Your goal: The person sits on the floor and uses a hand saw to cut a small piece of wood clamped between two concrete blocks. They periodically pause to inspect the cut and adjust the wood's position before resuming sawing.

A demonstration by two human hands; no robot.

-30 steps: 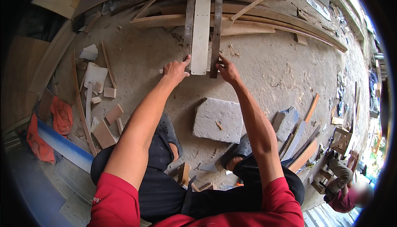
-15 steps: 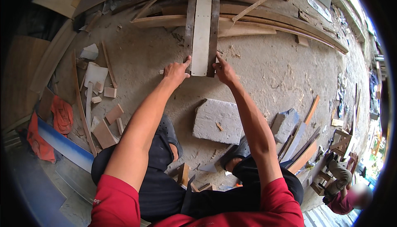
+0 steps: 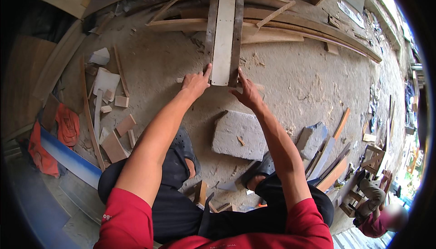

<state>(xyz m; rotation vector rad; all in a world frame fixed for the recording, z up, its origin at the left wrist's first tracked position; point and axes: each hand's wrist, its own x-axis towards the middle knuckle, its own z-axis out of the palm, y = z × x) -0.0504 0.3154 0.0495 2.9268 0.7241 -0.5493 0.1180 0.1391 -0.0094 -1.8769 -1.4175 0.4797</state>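
Pale wood: a long plank (image 3: 225,31) is lying lengthwise on the dusty concrete floor (image 3: 299,81), flanked by two darker side strips (image 3: 237,35), its near end just ahead of the seated person. The left hand (image 3: 196,84) is pressing the left strip's near end, fingers loosely spread, forefinger extended. The right hand (image 3: 246,92) is touching the right strip's end, fingers partly open, gripping nothing. Step in hand, as judged: squaring the three pieces flush. Next move is likely calling for even inward pressure from both sides. A flat grey stone slab (image 3: 239,135) is lying near the knees.
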